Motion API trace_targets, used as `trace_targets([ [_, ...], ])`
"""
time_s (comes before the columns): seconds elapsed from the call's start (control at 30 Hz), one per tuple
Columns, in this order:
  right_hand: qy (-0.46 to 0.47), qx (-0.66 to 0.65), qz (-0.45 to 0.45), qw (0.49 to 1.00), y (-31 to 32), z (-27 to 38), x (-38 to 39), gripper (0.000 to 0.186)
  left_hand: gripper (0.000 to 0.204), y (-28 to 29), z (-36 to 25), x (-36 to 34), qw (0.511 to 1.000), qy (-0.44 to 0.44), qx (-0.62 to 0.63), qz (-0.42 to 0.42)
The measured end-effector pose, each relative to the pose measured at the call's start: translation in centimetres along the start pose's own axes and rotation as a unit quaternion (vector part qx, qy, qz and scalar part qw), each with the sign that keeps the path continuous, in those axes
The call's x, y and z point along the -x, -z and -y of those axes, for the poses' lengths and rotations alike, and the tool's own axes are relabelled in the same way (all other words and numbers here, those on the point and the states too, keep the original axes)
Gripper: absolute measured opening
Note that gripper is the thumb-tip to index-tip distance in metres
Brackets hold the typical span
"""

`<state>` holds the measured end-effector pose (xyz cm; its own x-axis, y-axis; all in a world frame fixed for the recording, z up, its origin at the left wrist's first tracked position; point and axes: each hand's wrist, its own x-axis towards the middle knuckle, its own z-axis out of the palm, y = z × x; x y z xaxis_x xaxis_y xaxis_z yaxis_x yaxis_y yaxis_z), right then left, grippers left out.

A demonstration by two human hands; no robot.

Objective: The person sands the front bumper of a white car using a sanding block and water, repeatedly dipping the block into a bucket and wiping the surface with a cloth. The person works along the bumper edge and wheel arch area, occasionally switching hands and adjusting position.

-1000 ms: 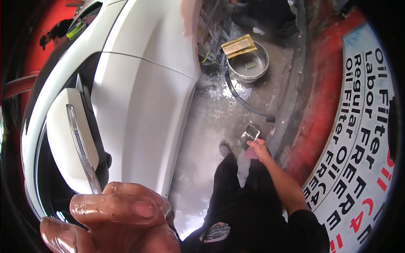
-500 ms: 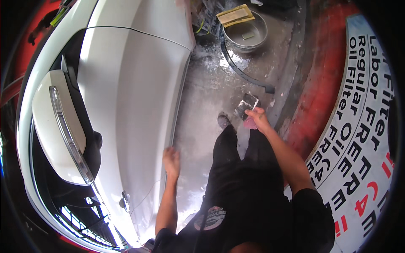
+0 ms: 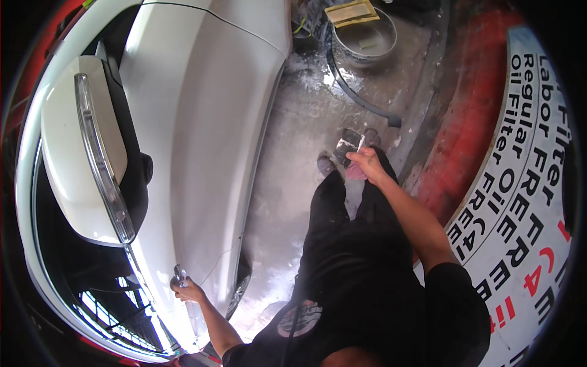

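My left hand [image 3: 191,291] is at the door handle [image 3: 178,273] of a white car, its fingers curled on the handle. Low between my legs and the floor, my right hand [image 3: 365,160] pinches a dark, flat, squarish piece [image 3: 348,143] streaked with white residue; I cannot make out its exact kind. A pink piece [image 3: 354,172], perhaps cloth, shows just below that hand, partly hidden by it. The car's white door panel [image 3: 202,153] runs along my left side, with the side mirror [image 3: 85,147] standing out beyond it.
A round basin [image 3: 379,46] holds a small pale block, with a yellow-edged flat board [image 3: 351,12] across its rim. Beside it a dark curved strip [image 3: 361,103] lies on the wet, stained floor [image 3: 287,140]. Along my right stand a red barrier [image 3: 452,134] and a white printed sign [image 3: 520,183].
My left hand has moved left and down from beside the door's lower edge onto the door handle. My right hand, still holding the dark piece, has shifted slightly up and left.
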<state>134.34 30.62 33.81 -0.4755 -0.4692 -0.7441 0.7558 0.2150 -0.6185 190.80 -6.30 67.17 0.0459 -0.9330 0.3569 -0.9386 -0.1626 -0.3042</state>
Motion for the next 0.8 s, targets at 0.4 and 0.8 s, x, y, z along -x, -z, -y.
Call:
trace_targets([
  [0.4, -0.048, -0.046, 0.009, 0.998, -0.1, -4.6, 0.5, 0.019, 0.039, 1.8, -2.1, -3.0, 0.945, -0.159, 0.245, 0.148],
  [0.8, -0.068, -0.105, -0.051, 0.991, 7.9, -8.1, 0.0, 0.016, 0.046, 1.7, -1.1, -5.0, 0.938, -0.164, 0.217, 0.217],
])
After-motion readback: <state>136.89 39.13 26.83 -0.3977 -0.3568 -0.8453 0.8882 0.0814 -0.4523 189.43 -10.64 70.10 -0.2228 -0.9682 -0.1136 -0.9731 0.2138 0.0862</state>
